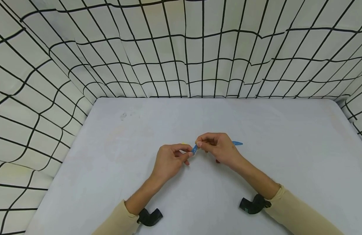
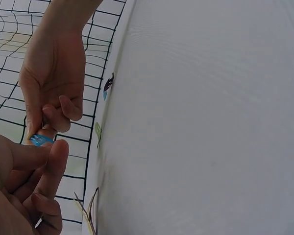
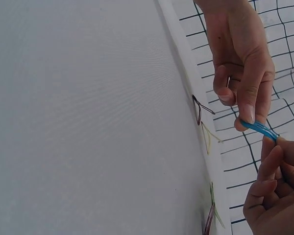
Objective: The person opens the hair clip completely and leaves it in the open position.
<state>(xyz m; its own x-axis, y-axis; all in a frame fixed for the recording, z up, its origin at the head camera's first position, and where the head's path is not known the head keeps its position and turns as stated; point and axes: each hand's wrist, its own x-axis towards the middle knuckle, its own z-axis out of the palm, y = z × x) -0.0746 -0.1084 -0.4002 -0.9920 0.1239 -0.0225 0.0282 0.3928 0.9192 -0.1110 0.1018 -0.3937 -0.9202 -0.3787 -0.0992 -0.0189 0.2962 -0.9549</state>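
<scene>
Holds blue clip (image 1: 194, 149) above desk (image 1: 139, 124) with narrowly pinched fingers (image 1: 183, 147) of left hand (image 1: 171, 159) and right hand (image 1: 219, 147); probably opening or closing; next, apparently needs steady grip.

White table (image 1: 181, 117) beneath a blue clip (image 1: 238, 143), green clip (image 2: 98, 130), dark clip (image 3: 199, 111)

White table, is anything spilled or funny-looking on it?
One odd thing: a small grey smudge toward the far left corner of the table, standing out against the white. Nothing looks spilled.
</scene>
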